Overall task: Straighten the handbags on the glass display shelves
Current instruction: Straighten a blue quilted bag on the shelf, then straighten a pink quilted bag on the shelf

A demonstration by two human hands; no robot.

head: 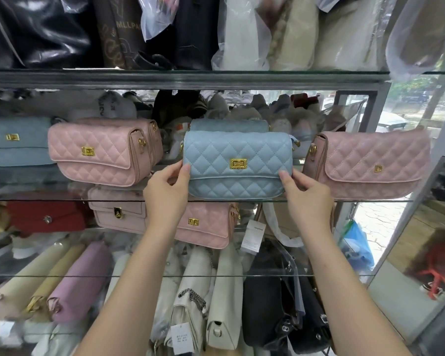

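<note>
Middle glass shelf (370,200): blue quilted handbag (238,176) stands upright at the front edge, between the left pink bag (98,152) and the right pink bag (370,165).

Left hand (166,194) grips its lower left end, thumb on the front, fingers curled round the side. Right hand (307,196) grips the lower right end the same way.

Brown bag (118,32) on the shelf above reads "MLLPA", the rest hidden. Right pink bag carries a gold "D" (377,168).
</note>
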